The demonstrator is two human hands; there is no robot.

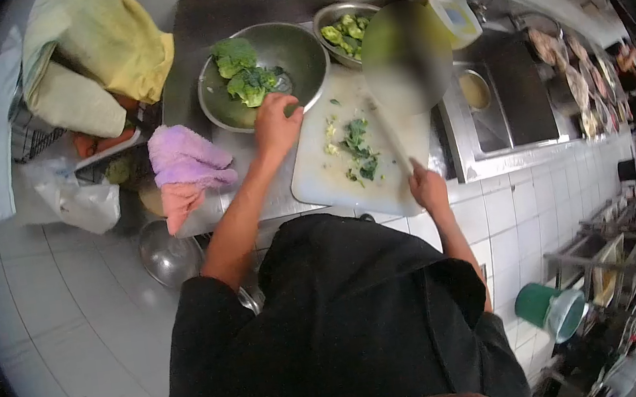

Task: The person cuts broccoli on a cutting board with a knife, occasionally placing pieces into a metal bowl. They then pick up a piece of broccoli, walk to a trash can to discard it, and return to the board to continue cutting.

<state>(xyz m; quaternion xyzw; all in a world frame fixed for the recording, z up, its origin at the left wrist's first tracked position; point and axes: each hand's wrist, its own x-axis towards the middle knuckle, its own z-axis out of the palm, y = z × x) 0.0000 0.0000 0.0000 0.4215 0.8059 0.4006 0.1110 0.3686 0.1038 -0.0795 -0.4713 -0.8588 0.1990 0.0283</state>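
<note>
At the near rim of the large metal bowl (210,104), my left hand (277,129) is closed, with a small dark green broccoli piece (290,110) at its fingers. Broccoli heads (235,57) lie inside that bowl. My right hand (427,187) grips a knife (391,134), its blade pointing away from me over the right part of the white cutting board (324,185). Chopped green leaves and bits (357,141) are scattered on the board between my hands. Behind the board, a smaller metal bowl (322,17) holds cut green pieces.
A purple and pink cloth (189,163) lies at the counter's left edge, near crates with a yellow cloth (105,42). A blurred round patch covers the board's far right. The sink (489,124) is to the right; a green bucket (536,302) stands on the floor.
</note>
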